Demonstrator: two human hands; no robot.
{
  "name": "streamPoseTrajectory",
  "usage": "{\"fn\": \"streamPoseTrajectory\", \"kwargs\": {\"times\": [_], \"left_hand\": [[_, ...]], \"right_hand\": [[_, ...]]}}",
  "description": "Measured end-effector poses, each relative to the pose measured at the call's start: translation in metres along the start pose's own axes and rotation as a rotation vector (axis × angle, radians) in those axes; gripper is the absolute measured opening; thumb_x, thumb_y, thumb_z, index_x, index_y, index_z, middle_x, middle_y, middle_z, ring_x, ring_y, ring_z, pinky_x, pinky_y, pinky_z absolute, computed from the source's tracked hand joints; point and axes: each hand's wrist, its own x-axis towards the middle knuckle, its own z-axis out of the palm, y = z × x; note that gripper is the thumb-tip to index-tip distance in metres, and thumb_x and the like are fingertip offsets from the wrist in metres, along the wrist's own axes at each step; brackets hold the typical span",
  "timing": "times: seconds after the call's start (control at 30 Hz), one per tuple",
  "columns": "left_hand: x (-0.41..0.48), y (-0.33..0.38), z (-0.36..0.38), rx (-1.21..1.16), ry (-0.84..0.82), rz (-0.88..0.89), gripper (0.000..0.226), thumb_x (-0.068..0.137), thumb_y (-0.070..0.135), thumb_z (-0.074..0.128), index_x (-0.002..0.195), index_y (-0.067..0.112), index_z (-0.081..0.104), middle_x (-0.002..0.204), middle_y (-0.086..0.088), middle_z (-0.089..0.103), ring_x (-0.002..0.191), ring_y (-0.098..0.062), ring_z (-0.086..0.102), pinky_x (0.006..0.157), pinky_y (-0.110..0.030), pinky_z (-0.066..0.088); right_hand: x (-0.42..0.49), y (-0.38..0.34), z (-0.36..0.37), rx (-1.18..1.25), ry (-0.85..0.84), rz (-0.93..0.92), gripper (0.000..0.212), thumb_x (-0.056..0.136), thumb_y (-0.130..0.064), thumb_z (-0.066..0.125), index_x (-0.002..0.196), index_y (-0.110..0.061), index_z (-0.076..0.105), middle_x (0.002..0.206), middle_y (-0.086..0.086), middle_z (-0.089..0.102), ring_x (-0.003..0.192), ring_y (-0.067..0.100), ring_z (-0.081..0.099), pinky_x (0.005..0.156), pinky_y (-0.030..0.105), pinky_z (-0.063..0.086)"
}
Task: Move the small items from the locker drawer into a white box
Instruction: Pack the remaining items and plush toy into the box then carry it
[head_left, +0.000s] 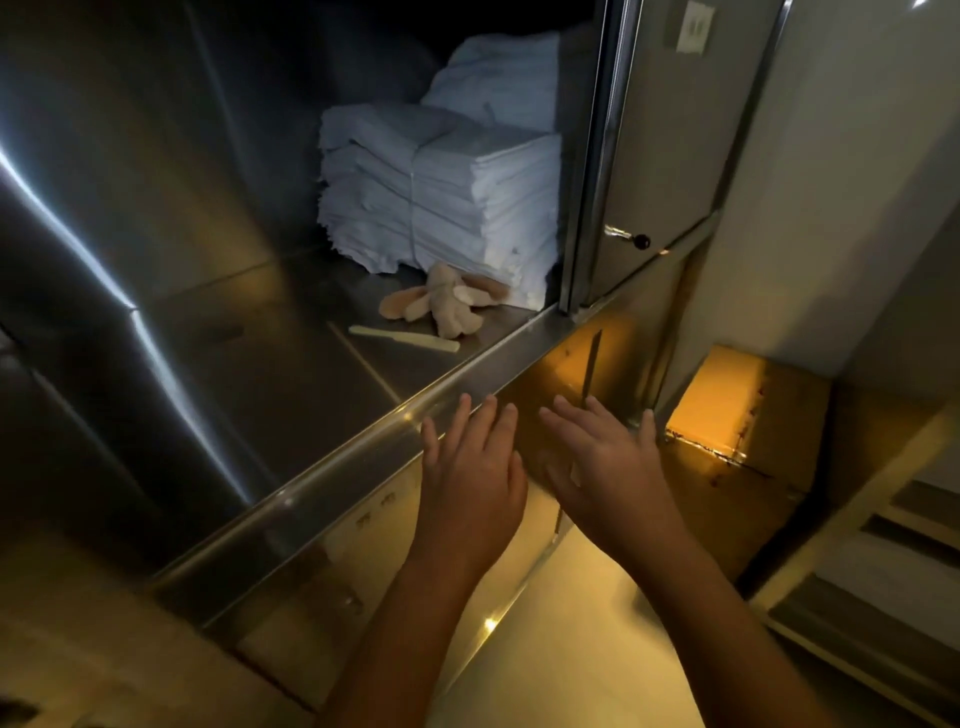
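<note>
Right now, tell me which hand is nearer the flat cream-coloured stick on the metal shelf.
Left. The left hand is below and slightly right of the cream stick; the right hand is farther to the right.

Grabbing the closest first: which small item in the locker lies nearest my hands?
The flat cream stick, lying in front; the plush toy sits farther back.

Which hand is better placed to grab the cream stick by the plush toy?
Left, probably. The left hand is open with fingertips at the locker's front ledge, just below the cream stick; the right hand, also open, sits further right, away from it.
</note>
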Motion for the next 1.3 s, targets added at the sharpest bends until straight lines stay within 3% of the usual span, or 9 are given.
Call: {"fn": "streamPoseTrajectory", "kwargs": {"times": [0.23, 0.4, 0.7, 1.07, 1.17, 1.3], "left_hand": [[0.06, 0.028, 0.036, -0.016, 0.04, -0.085, 0.047, 0.095, 0.025, 0.039, 0.141, 0.02, 0.033, 0.151, -0.001, 0.027, 0.142, -0.016, 0.007, 0.108, -0.039, -0.008], [0.081, 0.019, 0.054, 0.034, 0.005, -0.134, 0.048, 0.096, 0.028, 0.036, 0.143, 0.023, 0.027, 0.153, 0.001, 0.021, 0.142, -0.014, 0.002, 0.108, -0.037, -0.01], [0.132, -0.014, 0.07, -0.002, 0.034, -0.203, 0.046, 0.094, 0.023, 0.043, 0.139, 0.019, 0.036, 0.15, -0.002, 0.029, 0.141, -0.016, 0.01, 0.108, -0.038, -0.007], [0.182, -0.077, 0.078, 0.143, -0.008, -0.352, 0.051, 0.095, 0.03, 0.036, 0.144, 0.022, 0.023, 0.154, -0.001, 0.018, 0.141, -0.015, 0.002, 0.112, -0.042, -0.001], [0.183, -0.088, 0.08, 0.156, -0.034, -0.378, 0.055, 0.095, 0.031, 0.036, 0.146, 0.022, 0.017, 0.154, -0.003, 0.013, 0.142, -0.016, -0.001, 0.112, -0.041, -0.004], [0.181, -0.101, 0.082, 0.195, -0.077, -0.417, 0.058, 0.097, 0.033, 0.032, 0.148, 0.022, 0.007, 0.156, -0.005, 0.006, 0.142, -0.019, -0.005, 0.112, -0.042, -0.006]], "right_hand": [[0.066, 0.062, -0.01, 0.006, 0.032, -0.031, 0.048, 0.092, -0.033, 0.049, 0.138, -0.027, 0.037, 0.147, -0.005, 0.034, 0.14, 0.018, 0.017, 0.109, 0.051, -0.002], [0.086, 0.079, 0.005, 0.013, -0.013, -0.052, 0.05, 0.093, -0.036, 0.046, 0.14, -0.029, 0.033, 0.15, -0.006, 0.029, 0.141, 0.017, 0.013, 0.109, 0.048, -0.004], [0.151, 0.085, 0.035, 0.007, -0.053, -0.119, 0.051, 0.091, -0.039, 0.042, 0.14, -0.028, 0.034, 0.149, -0.005, 0.03, 0.14, 0.019, 0.016, 0.11, 0.053, 0.001], [0.248, 0.054, 0.07, 0.05, -0.044, -0.324, 0.047, 0.091, -0.033, 0.05, 0.136, -0.022, 0.043, 0.145, 0.0, 0.038, 0.138, 0.02, 0.024, 0.107, 0.057, 0.007], [0.26, 0.047, 0.084, 0.061, -0.042, -0.355, 0.045, 0.093, -0.035, 0.045, 0.136, -0.022, 0.043, 0.145, 0.0, 0.039, 0.137, 0.021, 0.026, 0.107, 0.054, 0.007], [0.273, 0.035, 0.097, 0.085, -0.038, -0.416, 0.043, 0.09, -0.032, 0.052, 0.13, -0.017, 0.051, 0.142, 0.005, 0.043, 0.134, 0.025, 0.033, 0.105, 0.055, 0.014]]}}
